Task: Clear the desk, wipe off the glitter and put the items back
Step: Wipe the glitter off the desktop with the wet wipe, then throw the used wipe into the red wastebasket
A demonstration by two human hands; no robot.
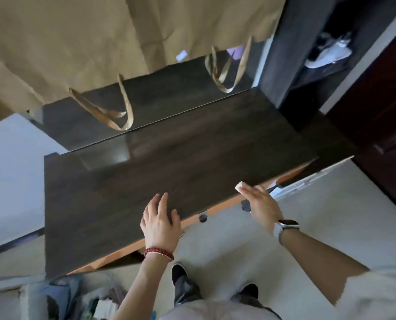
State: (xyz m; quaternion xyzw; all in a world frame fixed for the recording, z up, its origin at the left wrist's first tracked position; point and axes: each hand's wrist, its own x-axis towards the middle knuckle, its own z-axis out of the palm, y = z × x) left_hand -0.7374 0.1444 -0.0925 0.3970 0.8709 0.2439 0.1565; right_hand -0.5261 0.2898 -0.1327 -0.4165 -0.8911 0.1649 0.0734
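Observation:
The dark wood desk point(192, 158) fills the middle of the view, its top bare. My left hand point(160, 218) rests flat on the near edge, fingers spread, holding nothing. My right hand point(260, 204) is at the desk's front edge further right, fingers closed on a small white wipe point(239, 186) that sticks out past the fingertips. No glitter is distinguishable on the surface in this blurred frame.
A mirror point(146, 105) behind the desk is mostly covered by brown paper bags point(100, 35) with hanging handles. A dark shelf unit point(308, 54) stands at the right. A pile of items point(81, 299) lies on the floor at lower left, near my feet point(181, 273).

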